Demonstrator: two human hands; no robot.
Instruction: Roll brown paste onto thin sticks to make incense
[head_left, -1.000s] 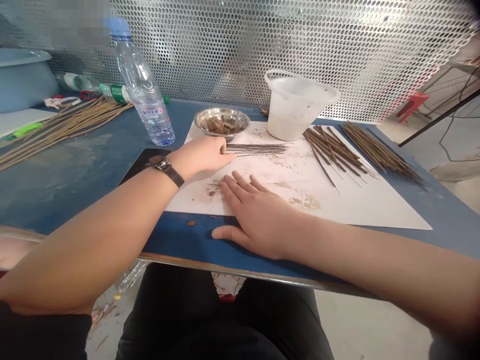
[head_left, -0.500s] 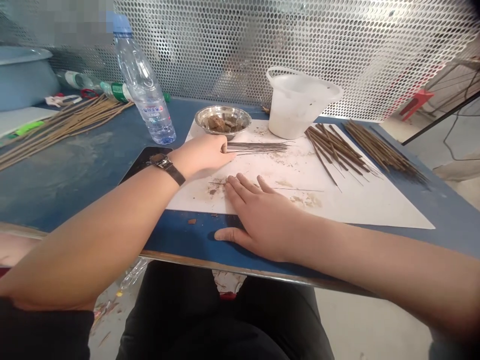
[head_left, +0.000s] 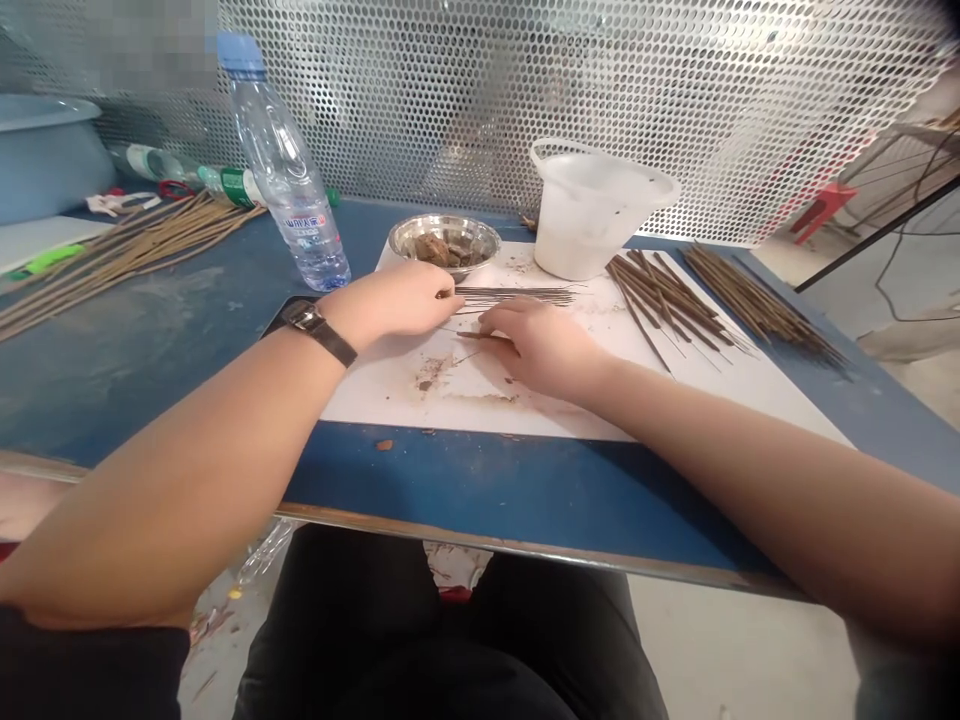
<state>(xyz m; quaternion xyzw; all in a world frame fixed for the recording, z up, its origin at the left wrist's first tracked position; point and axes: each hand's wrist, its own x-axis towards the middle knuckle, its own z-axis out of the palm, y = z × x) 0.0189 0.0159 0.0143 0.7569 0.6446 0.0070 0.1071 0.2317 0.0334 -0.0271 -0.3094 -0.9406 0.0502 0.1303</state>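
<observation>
Left hand point(head_left: 397, 300): fingers curled narrow, tips at the near end of a flat bundle of thin dark sticks point(head_left: 514, 295). Whether you grip the bundle or only touch it cannot be told from this view. A black-strapped wristwatch point(head_left: 311, 328) sits on that wrist.

Right hand point(head_left: 544, 347): the main change. It has moved from its wide spread at the sheet's near edge up to the middle of the sheet, and is now curled narrow over a single thin brown stick point(head_left: 484, 336), just below the bundle. Both hands now work close together at the same spot.

Beneath them lies a stained white paper sheet point(head_left: 375, 395), on a blue tabletop point(head_left: 480, 480). Toward the far edge stand a shallow steel bowl point(head_left: 444, 232) of rough brown chunks point(head_left: 442, 250) and a white plastic jug point(head_left: 592, 225). Two piles of long brown sticks point(head_left: 667, 300) lie toward the right edge; a looser spread of sticks point(head_left: 135, 250) lies toward the left edge. A clear water bottle point(head_left: 289, 170) stands left of the bowl.
</observation>
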